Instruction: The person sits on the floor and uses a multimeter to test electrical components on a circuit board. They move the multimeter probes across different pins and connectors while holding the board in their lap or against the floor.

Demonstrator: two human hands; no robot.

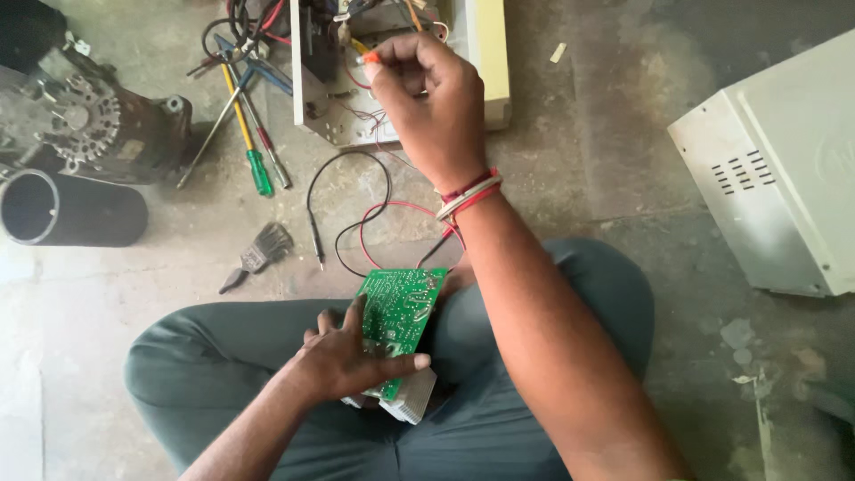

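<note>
Green circuit board [398, 316] on lap, long axis tilted up-right toward open white chassis [488, 62], left hand [343, 361] gripping its lower edge, right hand [426, 93] inside chassis pinching what looks like an orange-tipped wire [370, 57]

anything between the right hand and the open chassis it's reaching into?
Nothing visible. The right hand is already over the open white chassis, fingertips pinching an orange-tipped wire. The left hand holds the green circuit board in the lap, well clear.
</note>
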